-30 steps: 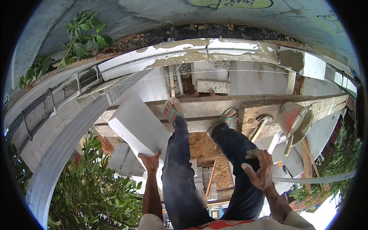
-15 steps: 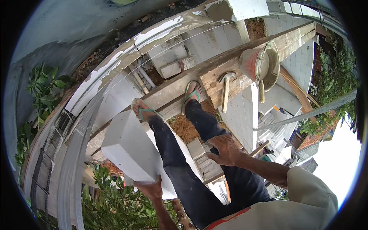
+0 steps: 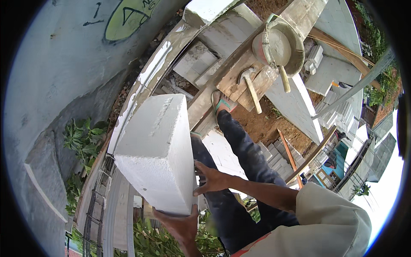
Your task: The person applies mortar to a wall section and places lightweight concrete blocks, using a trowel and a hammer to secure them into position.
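Observation:
A large white lightweight concrete block (image 3: pixel 150 132) is tilted up in front of me, left of my legs. My left hand (image 3: pixel 180 225) grips its lower end from below, with part of the fingers hidden by the block. My right hand (image 3: pixel 210 177) presses against the block's right side, thumb and fingers apart on its edge. Behind the block runs a wall course (image 3: pixel 145 79) with grey mortar and white patches along its top. On the planks ahead lies a claw hammer (image 3: pixel 251 91), beside a bucket (image 3: pixel 262 48) of grey mortar with a wooden-handled tool (image 3: pixel 284 79) in it.
My sandalled foot (image 3: pixel 223 104) stands on a wooden plank (image 3: pixel 204 100) high above the ground. Steel rebar (image 3: pixel 92 214) runs along the left. Leafy plants (image 3: pixel 85 143) grow by a grey wall (image 3: pixel 64 64). Stacked blocks (image 3: pixel 280 160) and a slanting pole (image 3: pixel 355 100) are at right.
The block has risen and swung up toward the wall course. My right hand has left my knee and now touches the block's side. The view has turned left.

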A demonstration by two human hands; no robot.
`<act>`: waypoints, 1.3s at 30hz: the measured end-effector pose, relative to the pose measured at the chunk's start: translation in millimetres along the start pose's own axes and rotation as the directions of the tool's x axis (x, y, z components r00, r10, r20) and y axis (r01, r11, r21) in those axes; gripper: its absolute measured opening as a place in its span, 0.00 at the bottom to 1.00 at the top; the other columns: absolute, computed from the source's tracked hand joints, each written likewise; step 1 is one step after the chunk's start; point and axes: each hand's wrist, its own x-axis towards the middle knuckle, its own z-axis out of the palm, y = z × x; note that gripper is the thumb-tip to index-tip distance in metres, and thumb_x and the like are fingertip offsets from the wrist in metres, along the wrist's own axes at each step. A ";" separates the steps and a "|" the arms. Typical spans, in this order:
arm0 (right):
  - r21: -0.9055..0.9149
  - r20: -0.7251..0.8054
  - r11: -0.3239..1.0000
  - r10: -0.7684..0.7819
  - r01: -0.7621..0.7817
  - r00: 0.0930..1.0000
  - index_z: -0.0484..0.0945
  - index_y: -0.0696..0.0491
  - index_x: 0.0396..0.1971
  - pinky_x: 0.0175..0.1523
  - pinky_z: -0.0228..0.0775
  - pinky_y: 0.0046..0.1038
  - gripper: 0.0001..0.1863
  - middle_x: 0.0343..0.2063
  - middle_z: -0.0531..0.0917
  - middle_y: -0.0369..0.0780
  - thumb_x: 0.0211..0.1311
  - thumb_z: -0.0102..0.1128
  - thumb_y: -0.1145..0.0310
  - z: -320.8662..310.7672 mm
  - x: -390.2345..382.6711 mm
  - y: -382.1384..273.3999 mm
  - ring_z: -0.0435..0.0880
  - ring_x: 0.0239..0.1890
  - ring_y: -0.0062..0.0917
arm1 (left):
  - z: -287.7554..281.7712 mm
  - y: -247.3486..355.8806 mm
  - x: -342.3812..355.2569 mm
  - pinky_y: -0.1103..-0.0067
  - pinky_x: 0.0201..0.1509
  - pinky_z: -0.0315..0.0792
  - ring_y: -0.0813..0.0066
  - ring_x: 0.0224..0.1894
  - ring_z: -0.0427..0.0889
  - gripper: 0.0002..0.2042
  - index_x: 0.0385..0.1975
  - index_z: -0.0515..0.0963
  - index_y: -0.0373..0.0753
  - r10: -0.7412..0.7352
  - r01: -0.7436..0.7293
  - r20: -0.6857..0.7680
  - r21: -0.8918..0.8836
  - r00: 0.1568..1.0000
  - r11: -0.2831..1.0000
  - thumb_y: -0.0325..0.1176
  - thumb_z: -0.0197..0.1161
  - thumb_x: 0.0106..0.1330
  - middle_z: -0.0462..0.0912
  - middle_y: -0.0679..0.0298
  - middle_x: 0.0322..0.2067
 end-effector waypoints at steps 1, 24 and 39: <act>0.015 -0.001 1.000 -0.025 0.025 1.000 0.34 0.55 0.84 0.81 0.61 0.50 0.72 0.82 0.52 0.53 0.57 0.86 0.55 -3.3 -2.5 -12.6 0.59 0.81 0.45 | -10.2 19.4 -0.4 0.51 0.71 0.71 0.38 0.66 0.73 0.61 0.75 0.50 0.27 0.056 -0.056 -0.015 0.017 0.998 0.998 0.30 0.85 0.40 0.70 0.39 0.62; 0.385 -0.296 0.749 -0.453 0.539 0.841 0.39 0.59 0.84 0.63 0.82 0.32 0.56 0.83 0.53 0.50 0.73 0.71 0.57 -38.1 74.7 -224.8 0.78 0.67 0.33 | -87.0 276.9 104.8 0.55 0.72 0.67 0.41 0.65 0.73 0.51 0.70 0.61 0.25 0.744 -0.644 -0.140 0.413 0.654 0.644 0.31 0.84 0.44 0.74 0.40 0.59; 0.354 -0.342 0.852 -0.267 0.387 0.901 0.39 0.64 0.82 0.74 0.76 0.39 0.45 0.83 0.46 0.53 0.82 0.56 0.60 -77.3 177.7 -185.1 0.64 0.79 0.46 | 4.9 237.7 250.1 0.56 0.74 0.67 0.40 0.67 0.73 0.54 0.71 0.59 0.22 0.765 -0.690 -0.039 0.403 0.643 0.601 0.34 0.85 0.45 0.73 0.39 0.62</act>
